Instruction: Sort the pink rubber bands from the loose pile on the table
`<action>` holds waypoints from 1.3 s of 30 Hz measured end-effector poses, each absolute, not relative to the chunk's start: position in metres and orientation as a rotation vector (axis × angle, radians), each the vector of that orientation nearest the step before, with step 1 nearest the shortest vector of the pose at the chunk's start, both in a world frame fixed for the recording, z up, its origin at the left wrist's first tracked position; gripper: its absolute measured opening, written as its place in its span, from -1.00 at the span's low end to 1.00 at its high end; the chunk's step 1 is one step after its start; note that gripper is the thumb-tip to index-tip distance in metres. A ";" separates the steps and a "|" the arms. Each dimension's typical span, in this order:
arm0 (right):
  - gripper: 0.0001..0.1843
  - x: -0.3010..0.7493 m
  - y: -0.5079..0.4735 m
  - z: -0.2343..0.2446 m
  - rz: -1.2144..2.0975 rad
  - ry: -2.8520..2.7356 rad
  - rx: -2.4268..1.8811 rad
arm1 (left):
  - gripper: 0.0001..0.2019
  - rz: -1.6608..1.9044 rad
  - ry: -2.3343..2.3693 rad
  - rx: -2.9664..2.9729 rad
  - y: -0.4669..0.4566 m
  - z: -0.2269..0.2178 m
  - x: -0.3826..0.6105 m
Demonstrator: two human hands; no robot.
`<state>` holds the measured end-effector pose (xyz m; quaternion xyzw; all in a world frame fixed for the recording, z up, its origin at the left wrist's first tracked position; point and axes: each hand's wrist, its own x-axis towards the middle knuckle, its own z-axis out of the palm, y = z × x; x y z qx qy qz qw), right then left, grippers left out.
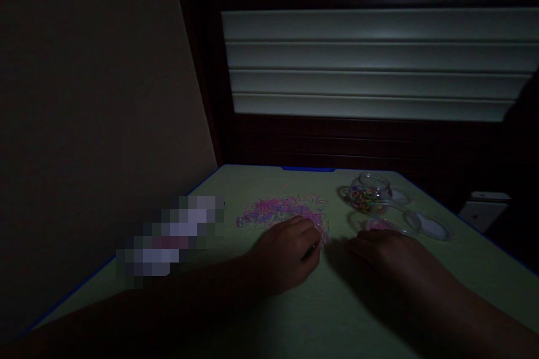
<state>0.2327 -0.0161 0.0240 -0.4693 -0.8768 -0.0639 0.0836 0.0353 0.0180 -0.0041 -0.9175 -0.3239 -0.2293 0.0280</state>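
A loose pile of small pink and purple rubber bands (269,210) lies on the pale green table (337,314). My left hand (290,252) rests at the pile's near right edge, its fingers curled and thumb drawn toward the forefinger. Whatever is between those fingertips is hidden. Just in front of the second clear jar (398,224), my right hand (383,247) is bent with its fingers together, and its fingertips are too dark to show what they hold. Some pink bands (379,225) show in that jar. Behind it stands an open round jar (365,193) with multicoloured bands.
Two clear lids (432,227) lie right of the jars. A blurred-out pale object (177,235) is on the table's left side. Beyond the right edge is a white box (484,210). A wall (92,67) and a dark panel with pale slats (362,56) border the table.
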 end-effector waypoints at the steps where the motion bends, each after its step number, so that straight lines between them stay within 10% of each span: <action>1: -0.80 0.233 -0.016 0.023 -0.202 -2.618 -1.392 | -0.94 -0.705 -1.003 -2.834 0.018 -0.004 0.035; 39: -0.78 0.232 -0.017 0.025 -0.234 -2.653 -1.353 | -0.87 -0.273 -0.887 -2.606 0.015 -0.007 0.039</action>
